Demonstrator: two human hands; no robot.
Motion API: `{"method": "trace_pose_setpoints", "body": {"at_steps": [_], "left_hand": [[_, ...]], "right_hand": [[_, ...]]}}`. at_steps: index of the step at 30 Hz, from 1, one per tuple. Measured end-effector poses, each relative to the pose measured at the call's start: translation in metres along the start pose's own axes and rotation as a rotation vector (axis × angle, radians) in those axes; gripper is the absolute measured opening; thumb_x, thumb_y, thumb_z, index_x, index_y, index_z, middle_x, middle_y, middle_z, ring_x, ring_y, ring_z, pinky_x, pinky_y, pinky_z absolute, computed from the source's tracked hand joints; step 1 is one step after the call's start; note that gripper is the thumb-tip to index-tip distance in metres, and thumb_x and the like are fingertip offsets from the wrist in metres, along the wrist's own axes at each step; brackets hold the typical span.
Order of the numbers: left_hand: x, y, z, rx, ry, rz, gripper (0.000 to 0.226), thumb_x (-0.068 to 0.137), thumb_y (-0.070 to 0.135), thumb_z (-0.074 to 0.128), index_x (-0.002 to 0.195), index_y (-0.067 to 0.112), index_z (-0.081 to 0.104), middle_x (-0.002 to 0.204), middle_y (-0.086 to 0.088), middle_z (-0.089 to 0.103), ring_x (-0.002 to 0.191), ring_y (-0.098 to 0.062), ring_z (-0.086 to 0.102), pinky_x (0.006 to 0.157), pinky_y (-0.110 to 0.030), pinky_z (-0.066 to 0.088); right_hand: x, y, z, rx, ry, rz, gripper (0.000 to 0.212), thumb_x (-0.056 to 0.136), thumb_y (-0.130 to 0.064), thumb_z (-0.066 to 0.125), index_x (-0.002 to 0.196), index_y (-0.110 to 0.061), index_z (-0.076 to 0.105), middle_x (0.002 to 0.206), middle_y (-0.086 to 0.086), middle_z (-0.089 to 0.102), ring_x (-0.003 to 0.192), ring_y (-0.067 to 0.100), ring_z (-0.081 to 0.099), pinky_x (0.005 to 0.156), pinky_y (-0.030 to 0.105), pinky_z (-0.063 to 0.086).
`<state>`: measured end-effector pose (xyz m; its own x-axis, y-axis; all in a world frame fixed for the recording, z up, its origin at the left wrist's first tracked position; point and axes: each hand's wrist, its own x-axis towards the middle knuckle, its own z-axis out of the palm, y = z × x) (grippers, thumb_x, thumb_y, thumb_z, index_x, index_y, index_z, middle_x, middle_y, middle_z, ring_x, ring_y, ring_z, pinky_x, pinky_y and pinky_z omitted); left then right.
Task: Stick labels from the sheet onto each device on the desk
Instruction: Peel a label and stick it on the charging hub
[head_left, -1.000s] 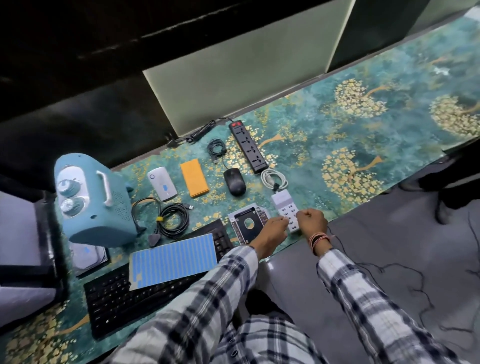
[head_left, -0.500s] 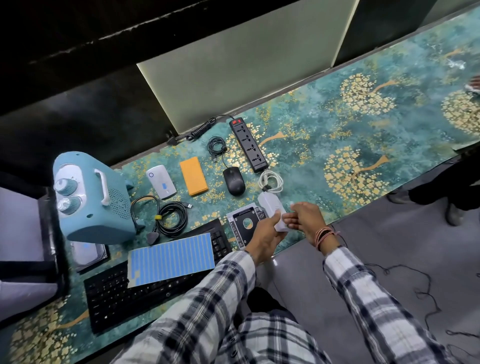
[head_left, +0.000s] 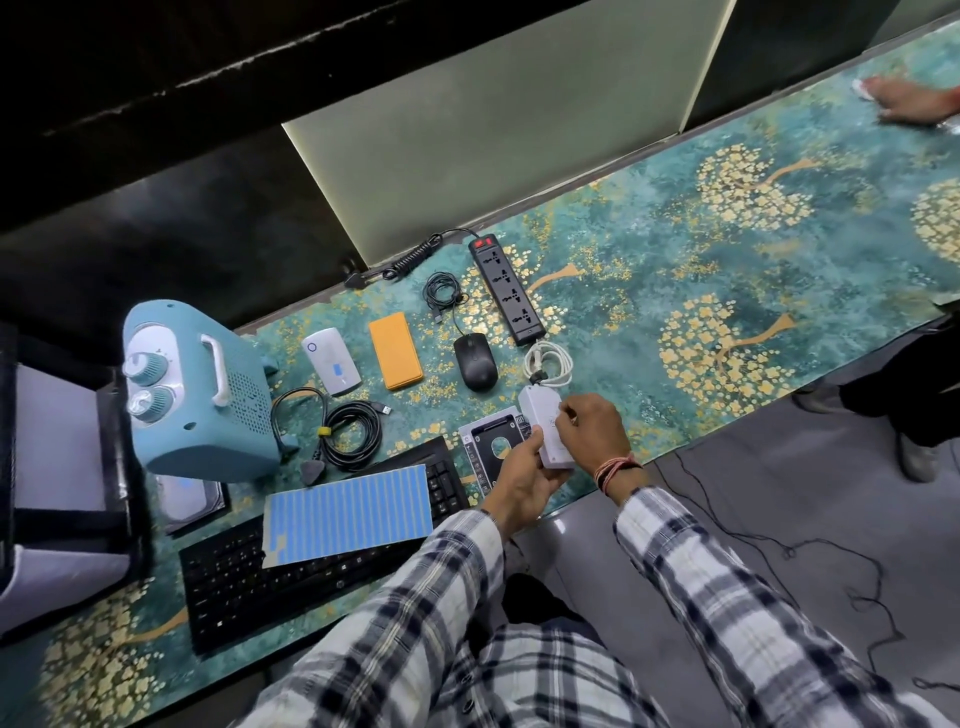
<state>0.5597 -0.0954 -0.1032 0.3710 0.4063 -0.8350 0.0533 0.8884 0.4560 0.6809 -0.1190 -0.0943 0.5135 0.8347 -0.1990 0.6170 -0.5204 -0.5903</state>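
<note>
A white charger block (head_left: 540, 418) with a coiled white cable (head_left: 548, 364) is lifted just off the desk near its front edge. My left hand (head_left: 522, 475) grips its near end from below. My right hand (head_left: 592, 428) closes on its right side, fingertips on its flat face. The blue label sheet (head_left: 348, 514) lies on the black keyboard (head_left: 291, 577). A small blue label shows on the white router (head_left: 332, 361). The orange power bank (head_left: 396, 351), black mouse (head_left: 475, 361), power strip (head_left: 506, 288), drive caddy (head_left: 491, 441) and teal radio (head_left: 202, 379) lie on the desk.
A coiled black cable (head_left: 348, 428) lies between the radio and the keyboard. A hard drive (head_left: 187, 493) sits under the radio's near corner. A grey box (head_left: 57, 462) stands at the left edge. Another person's hand (head_left: 909, 101) rests on the desk at far right.
The white charger block has been picked up from the desk and turned over so its plain face is up. Both hands now hold it a little nearer to me.
</note>
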Motion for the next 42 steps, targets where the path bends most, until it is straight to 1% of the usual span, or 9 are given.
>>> {"method": "trace_pose_setpoints", "body": {"at_steps": [4, 8, 11, 13, 17, 23, 30, 34, 42], "left_hand": [[0.001, 0.0, 0.001, -0.018, -0.029, 0.003, 0.049, 0.108, 0.043, 0.034, 0.133, 0.009, 0.059, 0.136, -0.021, 0.062, 0.113, -0.032, 0.063, 0.114, -0.053, 0.04], [0.003, 0.0, -0.001, -0.045, -0.062, -0.002, 0.054, 0.107, 0.047, 0.035, 0.136, 0.008, 0.059, 0.134, -0.019, 0.064, 0.108, -0.029, 0.064, 0.112, -0.051, 0.044], [0.002, 0.001, 0.0, -0.01, -0.059, 0.001, 0.059, 0.106, 0.052, 0.036, 0.134, 0.006, 0.06, 0.125, -0.017, 0.067, 0.1, -0.026, 0.066, 0.091, -0.04, 0.057], [0.002, 0.001, 0.001, 0.019, -0.067, 0.002, 0.065, 0.104, 0.057, 0.034, 0.133, 0.006, 0.062, 0.12, -0.017, 0.068, 0.097, -0.025, 0.067, 0.077, -0.034, 0.061], [0.0, 0.003, 0.004, 0.096, -0.097, 0.02, 0.086, 0.096, 0.075, 0.026, 0.129, 0.006, 0.066, 0.123, -0.017, 0.071, 0.114, -0.03, 0.066, 0.101, -0.04, 0.054], [-0.002, 0.005, 0.007, 0.112, -0.065, -0.005, 0.097, 0.089, 0.082, 0.033, 0.143, 0.003, 0.05, 0.135, -0.015, 0.058, 0.124, -0.027, 0.058, 0.11, -0.04, 0.047], [-0.013, 0.004, 0.014, 0.175, -0.095, -0.008, 0.083, 0.098, 0.072, 0.026, 0.138, 0.006, 0.057, 0.116, -0.003, 0.071, 0.112, -0.017, 0.065, 0.101, -0.031, 0.049], [-0.015, 0.003, 0.014, 0.195, -0.101, -0.002, 0.08, 0.1, 0.069, 0.024, 0.139, 0.006, 0.055, 0.108, 0.005, 0.07, 0.105, -0.01, 0.064, 0.101, -0.028, 0.048], [-0.021, 0.008, 0.017, 0.19, -0.098, -0.018, 0.073, 0.102, 0.064, 0.027, 0.14, 0.007, 0.052, 0.106, 0.007, 0.067, 0.102, -0.006, 0.062, 0.108, -0.03, 0.043]], "right_hand": [[0.0, 0.002, -0.002, -0.013, -0.141, -0.095, 0.018, 0.08, -0.013, 0.06, 0.08, -0.001, 0.073, 0.081, 0.018, 0.066, 0.079, 0.035, 0.062, 0.07, 0.035, 0.048], [-0.004, 0.009, -0.009, 0.143, -0.196, 0.044, 0.023, 0.084, -0.018, 0.062, 0.085, -0.001, 0.078, 0.087, 0.014, 0.072, 0.081, 0.029, 0.065, 0.076, 0.033, 0.051], [-0.006, 0.021, -0.008, 0.272, -0.167, 0.132, 0.048, 0.073, -0.042, 0.054, 0.076, 0.002, 0.072, 0.079, 0.021, 0.071, 0.072, 0.033, 0.066, 0.068, 0.043, 0.055], [-0.008, 0.027, -0.005, 0.332, -0.14, 0.177, 0.042, 0.077, -0.042, 0.059, 0.069, -0.001, 0.068, 0.064, 0.013, 0.067, 0.057, 0.02, 0.058, 0.058, 0.04, 0.049], [-0.012, 0.03, -0.007, 0.436, -0.168, 0.221, 0.026, 0.081, -0.039, 0.079, 0.095, -0.019, 0.072, 0.084, -0.006, 0.071, 0.077, 0.007, 0.065, 0.072, 0.024, 0.053], [-0.007, 0.041, -0.01, 0.493, -0.123, 0.319, 0.038, 0.084, -0.019, 0.068, 0.121, -0.012, 0.066, 0.094, 0.007, 0.074, 0.087, 0.023, 0.071, 0.077, 0.036, 0.058], [0.0, 0.049, -0.01, 0.334, -0.155, 0.355, 0.036, 0.089, -0.007, 0.048, 0.112, -0.014, 0.074, 0.103, 0.011, 0.076, 0.088, 0.027, 0.07, 0.079, 0.033, 0.055], [-0.002, 0.043, -0.008, 0.259, -0.098, 0.346, 0.034, 0.088, -0.002, 0.05, 0.105, -0.01, 0.078, 0.094, 0.014, 0.077, 0.078, 0.027, 0.068, 0.066, 0.027, 0.049], [0.004, 0.043, -0.003, 0.096, -0.053, 0.323, 0.022, 0.077, 0.002, 0.053, 0.082, 0.003, 0.075, 0.08, 0.025, 0.072, 0.073, 0.039, 0.067, 0.067, 0.039, 0.056]]}}
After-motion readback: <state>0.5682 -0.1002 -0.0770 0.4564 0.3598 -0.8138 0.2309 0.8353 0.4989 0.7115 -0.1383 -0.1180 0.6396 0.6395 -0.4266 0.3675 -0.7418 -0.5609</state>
